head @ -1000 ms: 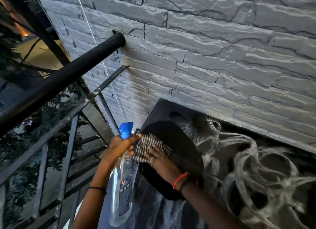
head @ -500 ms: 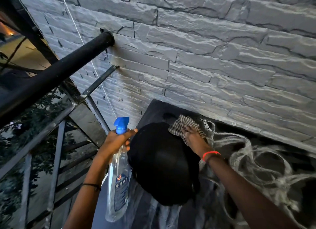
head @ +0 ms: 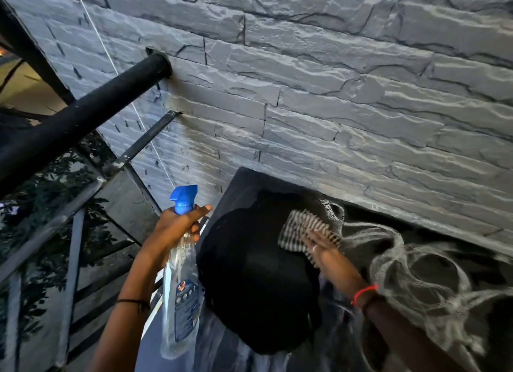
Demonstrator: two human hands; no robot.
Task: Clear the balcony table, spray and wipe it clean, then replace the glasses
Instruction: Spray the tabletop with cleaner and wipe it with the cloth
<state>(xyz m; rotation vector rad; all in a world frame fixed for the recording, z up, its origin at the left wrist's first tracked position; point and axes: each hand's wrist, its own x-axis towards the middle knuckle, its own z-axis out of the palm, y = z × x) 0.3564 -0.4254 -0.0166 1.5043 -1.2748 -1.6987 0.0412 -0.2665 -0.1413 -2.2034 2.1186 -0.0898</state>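
Head cam: left hand [head: 177,227] is wrapped around the neck of the clear spray bottle [head: 181,296] with the blue nozzle, held upright just off the table's [head: 244,185] left edge, while the right hand [head: 323,249] presses flat, fingers straight, on a striped cloth [head: 302,227] lying on the dark tabletop near the stone wall [head: 333,80], soapy smears on the right.

A wall [head: 333,80] of rough grey stone-look courses is seen beyond the fingers [head: 316,238] of the right hand [head: 326,250]. Up and outward from the fingers [head: 200,209] of the left hand [head: 175,227], a thick black rail [head: 83,116] is fixed into it, with thinner metal bars [head: 72,246] below. Dark foliage [head: 50,193] is glimpsed through them under dim bluish light.
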